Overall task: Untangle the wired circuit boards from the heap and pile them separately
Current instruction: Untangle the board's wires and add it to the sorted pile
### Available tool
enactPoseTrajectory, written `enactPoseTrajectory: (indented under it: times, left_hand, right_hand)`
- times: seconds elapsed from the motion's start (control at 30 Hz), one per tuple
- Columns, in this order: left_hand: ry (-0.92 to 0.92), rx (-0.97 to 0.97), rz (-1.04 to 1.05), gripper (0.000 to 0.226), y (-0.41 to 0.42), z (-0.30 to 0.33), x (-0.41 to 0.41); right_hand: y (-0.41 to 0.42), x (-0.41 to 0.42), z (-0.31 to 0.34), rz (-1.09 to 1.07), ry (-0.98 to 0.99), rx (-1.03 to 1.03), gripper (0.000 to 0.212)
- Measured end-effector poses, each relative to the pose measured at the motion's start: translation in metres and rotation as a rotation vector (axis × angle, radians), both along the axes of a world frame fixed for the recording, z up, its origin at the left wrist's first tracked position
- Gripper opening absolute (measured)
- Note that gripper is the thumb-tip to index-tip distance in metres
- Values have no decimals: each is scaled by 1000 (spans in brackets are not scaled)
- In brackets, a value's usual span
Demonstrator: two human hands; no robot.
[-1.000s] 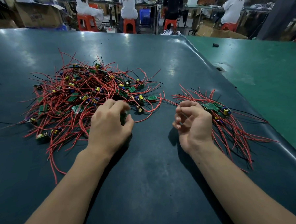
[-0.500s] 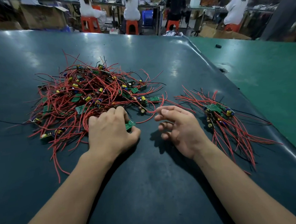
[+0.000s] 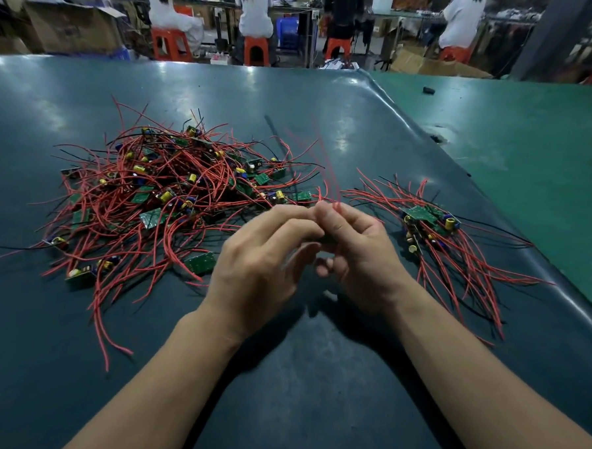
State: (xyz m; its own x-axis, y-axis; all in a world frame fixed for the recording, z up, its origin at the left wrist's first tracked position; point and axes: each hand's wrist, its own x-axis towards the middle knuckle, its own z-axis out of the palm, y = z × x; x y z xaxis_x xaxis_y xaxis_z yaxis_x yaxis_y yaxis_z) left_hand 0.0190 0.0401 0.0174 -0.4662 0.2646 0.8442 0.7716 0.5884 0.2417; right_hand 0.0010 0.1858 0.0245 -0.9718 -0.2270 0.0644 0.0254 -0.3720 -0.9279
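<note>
Both hands meet between the heap (image 3: 169,196) and the sorted pile (image 3: 435,230); right hand (image 3: 357,252) pinches blurred red wires (image 3: 334,188) (presumably straightening them); left hand (image 3: 265,260) fingers curl, grip unclear.

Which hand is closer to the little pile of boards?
Right. The right hand is just beside the small pile, not touching it. The left hand is farther, on the other side of the right hand.

An electronics assembly workshop: seated workers (image 3: 254,17) on stools (image 3: 256,53) at workbenches (image 3: 396,14)
</note>
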Motion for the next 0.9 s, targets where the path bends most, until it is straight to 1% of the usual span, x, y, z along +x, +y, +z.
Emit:
enactPoseTrajectory:
  times: [0.07,0.13,0.17,0.2,0.27,0.33,0.4,0.43,0.5,0.57,0.63,0.7,0.77,0.83,0.87,0.9]
  left_hand:
    - [-2,43,-3,10,2,1,-1]
    - [-24,106,36,8,0,0,-1]
    - [-70,125,57,12,0,-1,0]
    - [-147,134,74,18,0,-2,0]
    - [-358,185,104,26,4,-4,0]
    - [-554,321,82,32,7,-5,-1]
    - [-677,444,23,31,8,-4,-2]
    - [-712,488,-8,30,8,-3,-3]
    - [-739,584,-86,24,9,-2,-4]
    - [-718,681,-174,21,10,0,-5]
    - [-644,694,-205,25,10,0,-5]
    - [-614,676,-196,25,10,-2,-5]
    - [-659,678,-183,28,11,-4,-6]
    - [-703,684,-182,25,10,-5,-8]
    - [-716,709,-194,20,11,-5,-9]
    - [-725,760,-215,15,11,-4,-11]
  right_hand:
    - [3,-2,1,-65,28,-63,12]
    - [6,-5,2,-118,24,-108,14]
    - [7,-6,2,-128,20,-131,17]
    - [7,-7,2,-125,20,-156,18]
    - [5,-8,-2,-111,37,-177,16]
    - [2,-7,-5,-113,77,-122,20]
    - [2,-7,-6,-142,123,-46,30]
    - [3,-7,-6,-151,145,-19,29]
    - [5,-6,-5,-142,194,14,19]
    - [7,-5,-3,-102,212,-21,23]
    - [8,-5,-1,-81,165,-114,28]
    - [8,-6,-1,-93,120,-148,22]
    - [8,-6,-4,-164,135,-23,15]
    - [5,-6,-6,-222,189,113,12]
    - [4,-5,-6,-231,198,116,11]
    - [4,-5,-5,-232,188,75,10]
